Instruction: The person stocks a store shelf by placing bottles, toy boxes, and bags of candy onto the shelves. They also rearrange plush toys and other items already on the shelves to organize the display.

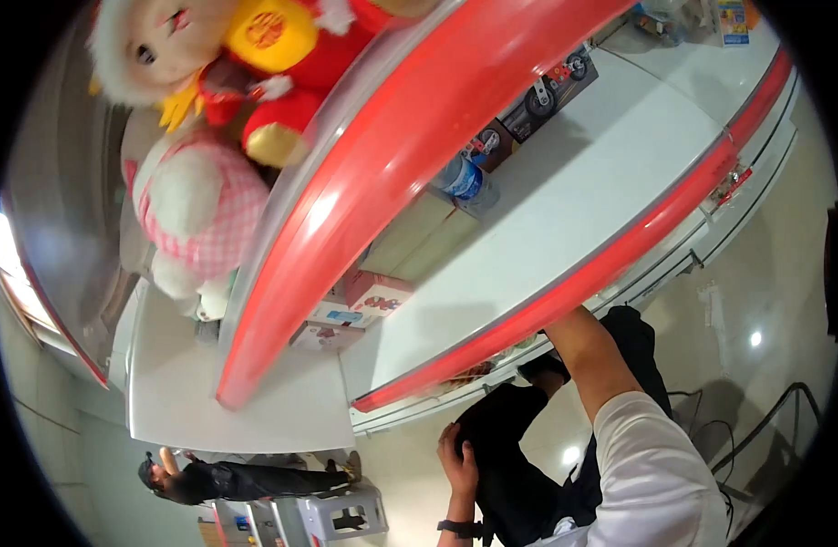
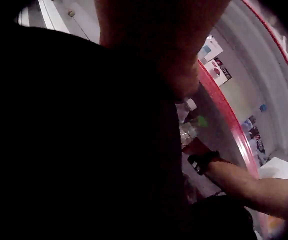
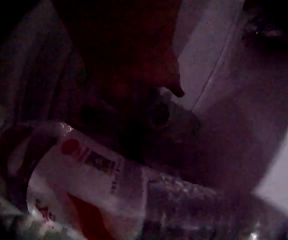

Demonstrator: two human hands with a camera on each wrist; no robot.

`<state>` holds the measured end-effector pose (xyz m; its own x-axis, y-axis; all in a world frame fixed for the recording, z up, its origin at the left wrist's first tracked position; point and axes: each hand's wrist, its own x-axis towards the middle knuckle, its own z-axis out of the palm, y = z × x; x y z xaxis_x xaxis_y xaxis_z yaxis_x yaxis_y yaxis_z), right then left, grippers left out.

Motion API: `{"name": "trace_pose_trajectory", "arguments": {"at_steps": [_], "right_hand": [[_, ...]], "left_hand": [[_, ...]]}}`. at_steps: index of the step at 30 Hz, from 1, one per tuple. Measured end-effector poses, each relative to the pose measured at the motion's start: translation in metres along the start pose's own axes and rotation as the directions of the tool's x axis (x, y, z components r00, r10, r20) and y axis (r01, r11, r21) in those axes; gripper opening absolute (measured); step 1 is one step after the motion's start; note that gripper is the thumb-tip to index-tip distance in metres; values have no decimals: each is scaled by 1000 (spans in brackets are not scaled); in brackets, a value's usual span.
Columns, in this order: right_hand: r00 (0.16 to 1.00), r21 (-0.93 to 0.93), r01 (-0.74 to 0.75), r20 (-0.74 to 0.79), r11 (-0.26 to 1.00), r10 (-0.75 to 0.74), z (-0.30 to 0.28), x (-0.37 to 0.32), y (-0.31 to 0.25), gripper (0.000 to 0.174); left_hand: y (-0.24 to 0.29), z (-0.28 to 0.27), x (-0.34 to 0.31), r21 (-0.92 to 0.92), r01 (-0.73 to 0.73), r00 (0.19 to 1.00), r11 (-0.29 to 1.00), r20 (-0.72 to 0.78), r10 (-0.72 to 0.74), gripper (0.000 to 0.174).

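Observation:
My left hand (image 1: 458,463) rests on the black-trousered knee, its fingers loosely draped and holding nothing. In the left wrist view it is a dark shape beside the trouser leg. My right arm (image 1: 588,356) reaches down below the red-edged shelf, which hides the hand in the head view. The left wrist view catches the right hand (image 2: 196,146) beside clear plastic items (image 2: 186,135) and a green piece (image 2: 202,121). In the dim right wrist view the right hand (image 3: 126,65) points inward, thumb sticking out; whether it holds anything I cannot tell. A clear bottle (image 3: 89,185) with a white-and-red label lies close by.
On the red-edged white shelf (image 1: 565,201) stand a water bottle (image 1: 469,185), pink boxes (image 1: 378,294) and boxes with motorcycle pictures (image 1: 542,105). Plush toys (image 1: 200,201) sit on the upper shelf. A person (image 1: 246,479) is near a grey stool (image 1: 346,515). Black cables (image 1: 724,438) lie at right.

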<state>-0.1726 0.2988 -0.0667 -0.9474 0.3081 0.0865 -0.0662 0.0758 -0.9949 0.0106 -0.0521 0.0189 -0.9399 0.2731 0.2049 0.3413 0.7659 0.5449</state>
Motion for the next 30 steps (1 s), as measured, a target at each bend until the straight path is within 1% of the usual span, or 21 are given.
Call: {"name": "trace_pose_trajectory", "arguments": {"at_steps": [5,7,9,10,12,14,15,16,17,18,19,20,21,22,23,24,25,26,28,29,30], "right_hand": [[994,-190,92,71,977,-79,-9,-4,1,40],[965,-308,246,169,919,-202,-19,-19,-2,41],[883,-446,453,341,772,-322,-29,-47,-10,42],[849,-514,503,445,695,-285,-33,-64,-17,42],[807,-711,297,544,638,230,-48,-120,-80,39],[727,-600,245,633,762,264,-59,-157,-139,38],[746,-556,200,620,806,243,-62,-168,-173,35],[799,-372,285,602,883,-4,-68,-173,-176,29],[857,-396,255,514,882,-17,-69,-174,-220,25],[875,-477,334,477,813,-80,-80,-153,-222,25],[525,-357,849,645,389,-555,-93,-120,-235,27],[900,-424,402,345,812,-266,-80,-123,-276,29],[900,-113,357,309,927,-308,-96,-88,-268,35],[966,-284,253,120,925,-228,-93,-75,-289,49],[972,-370,231,52,900,-228,-96,-51,-299,54],[940,-469,315,34,825,-339,-99,-26,-300,57],[892,-555,392,32,734,-451,-103,1,-298,60],[892,-552,401,55,731,-448,-110,32,-298,60],[960,-688,228,40,689,-278,-118,83,-296,66],[961,-688,236,60,687,-270,-111,91,-296,66],[918,-730,319,78,605,-389,-105,97,-295,71]], "left_hand": [[5,11,7,5,-78,996,997,-32,78,38],[9,14,6,3,-100,994,995,-50,100,39],[19,15,-1,-75,-107,993,991,-67,102,39],[24,12,3,-167,-213,977,963,-38,210,38],[58,4,4,-450,-73,993,890,46,105,37],[93,1,5,-772,233,959,592,284,-6,35],[90,15,9,-836,208,940,508,315,134,30],[97,24,11,-856,309,900,414,404,162,30],[99,39,13,-842,253,893,476,393,220,30],[98,62,10,-865,230,899,446,365,244,29],[103,75,8,-890,230,899,394,349,264,28],[106,87,8,-913,218,901,345,325,289,27],[102,105,2,-924,218,911,315,308,273,27],[96,127,-6,-838,217,878,501,392,275,25],[94,140,-12,-717,202,841,667,476,258,24],[96,144,-16,-729,212,847,651,469,249,24],[96,146,-19,-715,64,857,696,396,328,25],[95,146,-20,-680,-84,852,729,330,406,27],[98,136,-18,-687,-21,855,726,365,370,28],[97,135,-16,-691,31,842,723,408,353,29],[95,135,-14,-694,43,850,719,404,339,29]]}}
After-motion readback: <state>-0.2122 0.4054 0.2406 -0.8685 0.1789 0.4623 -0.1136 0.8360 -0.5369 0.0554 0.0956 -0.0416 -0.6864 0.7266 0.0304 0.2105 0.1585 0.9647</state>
